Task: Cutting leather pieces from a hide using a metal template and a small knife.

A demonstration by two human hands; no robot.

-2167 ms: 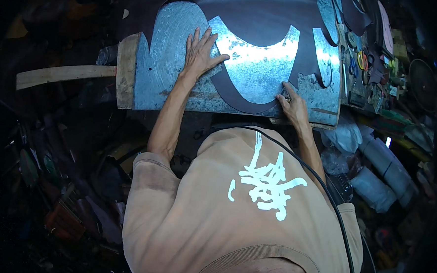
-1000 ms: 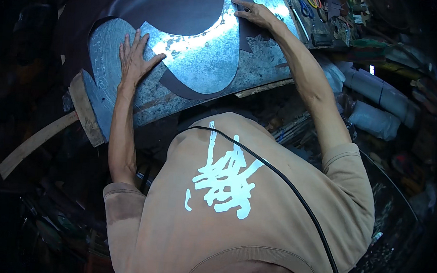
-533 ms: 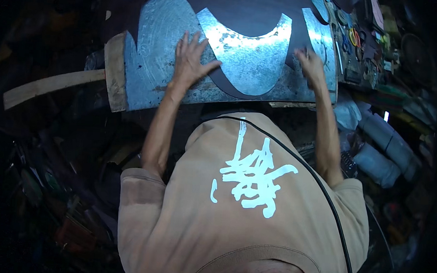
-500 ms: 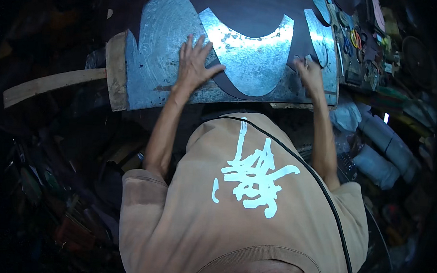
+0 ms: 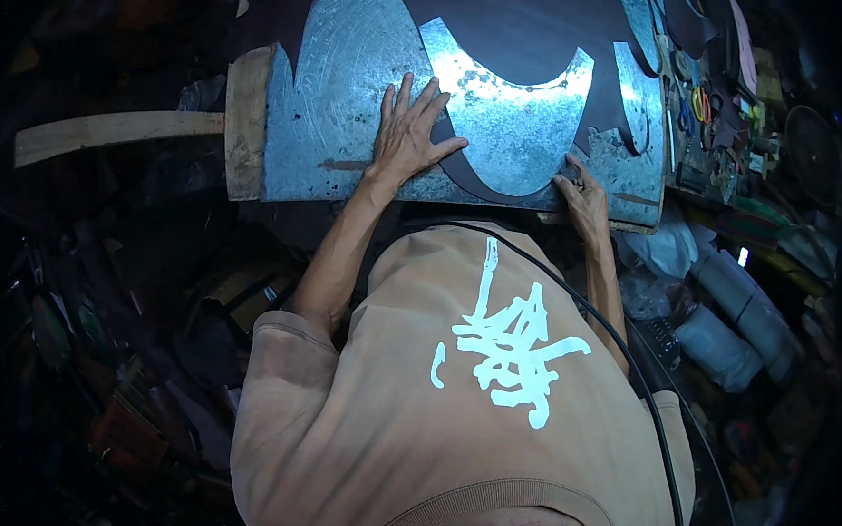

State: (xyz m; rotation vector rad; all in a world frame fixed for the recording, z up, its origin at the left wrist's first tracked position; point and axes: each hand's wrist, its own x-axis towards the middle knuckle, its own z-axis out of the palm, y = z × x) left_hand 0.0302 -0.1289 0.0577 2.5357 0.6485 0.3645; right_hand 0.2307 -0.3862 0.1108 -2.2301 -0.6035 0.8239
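Note:
A bright, U-shaped metal-looking piece (image 5: 514, 125) lies on the bench, with a concave far edge. Dark sheet material (image 5: 533, 26), leather-like, spreads behind it and borders its curved near side as a strip. My left hand (image 5: 408, 143) rests flat with fingers spread, across the bench metal and the strip, fingertips by the piece's left edge. At the piece's lower right edge, my right hand (image 5: 584, 195) has its thumb and fingers curled; whatever is between them is too small and dark to make out.
The metal-topped bench (image 5: 343, 116) has a wooden end block (image 5: 247, 121) at the left, where a long wooden strip (image 5: 113, 135) juts out. Scissors with coloured handles (image 5: 701, 104) lie among tools at the right. Plastic-wrapped rolls (image 5: 721, 345) sit below. A black cable (image 5: 626, 355) crosses my shirt.
My right hand has come nearer and leftward to the lower right edge of the U-shaped piece. My left hand stays spread beside it. The whole view has shifted slightly.

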